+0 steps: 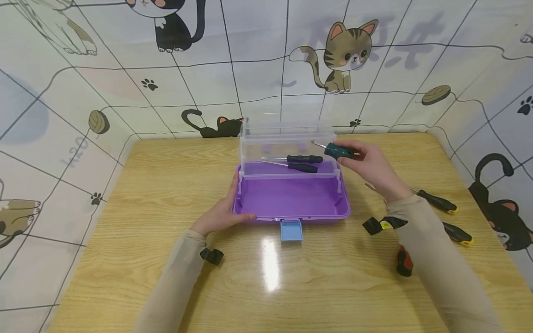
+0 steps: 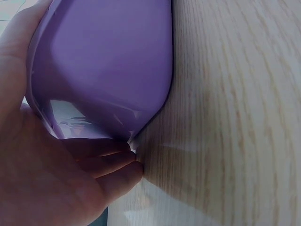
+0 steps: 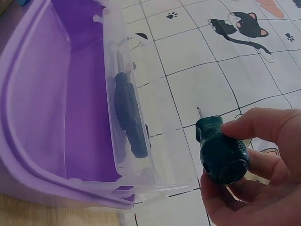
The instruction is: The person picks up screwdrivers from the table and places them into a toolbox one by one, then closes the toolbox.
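A purple toolbox (image 1: 291,199) stands on the table with its clear lid raised and a pale blue latch (image 1: 291,230) at the front. My left hand (image 1: 222,210) grips the box's left end, thumb along the front rim and fingers down the side wall (image 2: 108,56). In my right hand (image 1: 368,164) is a screwdriver with a stubby dark green handle (image 3: 225,155), its tip pointing left. It is held over the right end of the clear raised tray (image 1: 254,169). Two black-handled screwdrivers (image 1: 306,159) lie in that tray. The purple bottom compartment below holds nothing visible.
Right of the box, partly under my right forearm, lie black-handled screwdrivers with yellow ends (image 1: 437,202) and a red-and-black handle (image 1: 405,262). A cat-patterned cloth (image 1: 258,83) rises behind the wooden table (image 1: 175,185) and at both sides.
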The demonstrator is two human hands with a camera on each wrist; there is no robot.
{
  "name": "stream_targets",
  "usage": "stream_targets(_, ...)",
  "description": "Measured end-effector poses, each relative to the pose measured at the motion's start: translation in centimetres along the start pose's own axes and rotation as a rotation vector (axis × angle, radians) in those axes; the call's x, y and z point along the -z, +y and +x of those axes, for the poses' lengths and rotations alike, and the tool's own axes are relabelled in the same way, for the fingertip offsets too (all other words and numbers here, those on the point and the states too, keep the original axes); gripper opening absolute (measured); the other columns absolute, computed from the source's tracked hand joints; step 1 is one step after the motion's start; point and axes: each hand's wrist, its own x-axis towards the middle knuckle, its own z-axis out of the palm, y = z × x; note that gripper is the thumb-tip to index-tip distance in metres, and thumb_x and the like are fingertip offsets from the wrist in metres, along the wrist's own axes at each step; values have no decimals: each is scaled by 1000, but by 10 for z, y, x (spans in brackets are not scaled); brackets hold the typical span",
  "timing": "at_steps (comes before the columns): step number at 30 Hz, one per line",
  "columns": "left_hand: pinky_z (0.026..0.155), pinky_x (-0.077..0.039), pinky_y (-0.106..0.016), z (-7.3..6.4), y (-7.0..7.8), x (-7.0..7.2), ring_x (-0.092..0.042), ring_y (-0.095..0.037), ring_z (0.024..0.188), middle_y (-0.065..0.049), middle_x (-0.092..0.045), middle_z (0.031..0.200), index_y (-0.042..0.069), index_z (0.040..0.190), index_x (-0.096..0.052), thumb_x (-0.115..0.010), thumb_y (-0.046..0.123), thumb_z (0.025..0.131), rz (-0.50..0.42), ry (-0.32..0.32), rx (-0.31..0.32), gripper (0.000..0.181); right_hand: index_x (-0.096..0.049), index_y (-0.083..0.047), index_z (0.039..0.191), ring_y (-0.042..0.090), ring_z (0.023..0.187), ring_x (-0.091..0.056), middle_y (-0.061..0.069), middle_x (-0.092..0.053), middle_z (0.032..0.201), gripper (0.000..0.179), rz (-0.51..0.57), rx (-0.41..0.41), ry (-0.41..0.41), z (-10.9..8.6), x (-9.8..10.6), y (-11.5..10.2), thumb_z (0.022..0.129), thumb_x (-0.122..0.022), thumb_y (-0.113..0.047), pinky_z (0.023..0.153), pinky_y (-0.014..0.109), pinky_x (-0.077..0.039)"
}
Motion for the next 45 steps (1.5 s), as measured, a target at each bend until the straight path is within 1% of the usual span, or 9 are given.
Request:
stream_targets(3,109,-23,-56,-3,12,1,-25,-45,137,-17,3,159,19,152,21,-78,24,83,-4,-3,26,121,-56,-5,135,20,104,-59,15,-52,133,41,-14,-11,2,2,1,-3,95,-62,-9,84,20,-50)
stream_targets(5,109,-23,-57,-5,22,3,-24,-48,136,-22,3,158,11,151,20,-77,19,84,-8,-12,24,118,-55,-7,136,23,106,-58,13,-52,133,42,-29,-23,1,3,2,-5,95,-62,-11,84,20,-50)
stream_targets(7,110,-22,-56,-6,25,3,-22,-47,137,-20,6,158,11,151,20,-76,14,83,-19,-13,24,118,-55,-8,137,24,108,-57,13,-51,133,42,-36,-28,0,5,2,-6,95,-62,-12,84,20,-50)
stream_targets(13,110,-22,-54,1,-3,0,-24,-43,138,-10,8,159,25,151,23,-78,20,83,1,1,3,122,-55,-7,137,25,109,-57,14,-51,134,42,-46,-20,2,15,2,-5,95,-61,-11,85,23,-50)
stream_targets(16,110,-23,-53,2,-8,-1,-24,-40,139,-7,8,160,30,150,23,-79,25,81,-5,2,5,124,-54,-6,137,26,110,-56,15,-51,135,42,-29,-21,2,19,1,-4,95,-61,-10,84,22,-50)
stream_targets(22,110,-23,-53,2,-10,-1,-23,-39,139,-4,9,160,34,150,23,-80,33,79,-14,2,6,125,-54,-6,138,28,113,-54,17,-50,136,43,-19,-33,-4,24,-1,-5,96,-60,-11,86,25,-48)
stream_targets(33,110,-23,-54,2,-10,-1,-25,-41,138,-7,6,160,33,151,21,-79,26,82,-18,9,-16,122,-56,-5,135,27,112,-54,16,-51,135,40,-13,-8,-15,40,-3,-9,95,-60,-7,84,24,-46)
stream_targets(37,110,-24,-52,3,-10,-2,-24,-38,139,-4,9,160,33,151,22,-80,26,81,-20,6,-15,124,-57,-5,134,28,111,-53,16,-50,136,40,-25,-14,-22,46,-4,-11,95,-60,-7,83,25,-45)
stream_targets(45,111,-22,-48,4,-10,-2,-17,-31,142,3,15,159,34,150,24,-81,30,79,-25,1,2,126,-57,-6,135,29,114,-53,17,-50,137,41,-20,-17,-42,57,-6,-15,94,-61,-7,91,37,-46)
